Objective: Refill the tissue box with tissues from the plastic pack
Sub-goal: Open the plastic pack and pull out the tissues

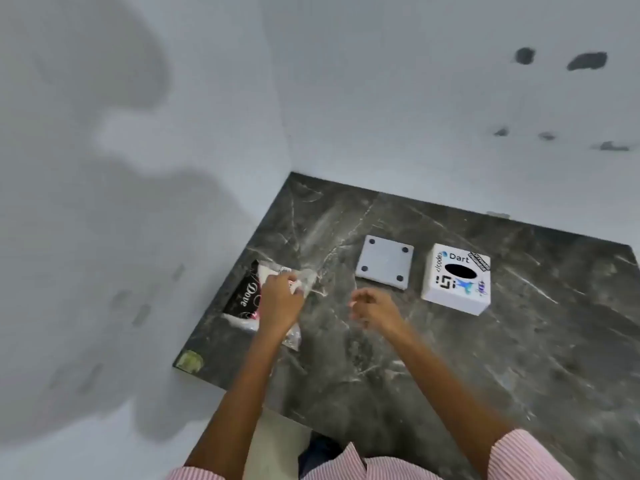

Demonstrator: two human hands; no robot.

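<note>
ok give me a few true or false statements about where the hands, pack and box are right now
1. The left hand grips the plastic pack. True.
2. The right hand holds the tissue box. False: it hovers over the counter, apart from the box.
3. A tissue sticks out of the box's oval opening. False: the opening is dark, with no tissue showing.
4. A white panel with four dark feet lies between pack and box. True.

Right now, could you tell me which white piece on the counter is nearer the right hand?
The flat panel with four dark corner dots; the stickered tissue box sits farther right.
</note>
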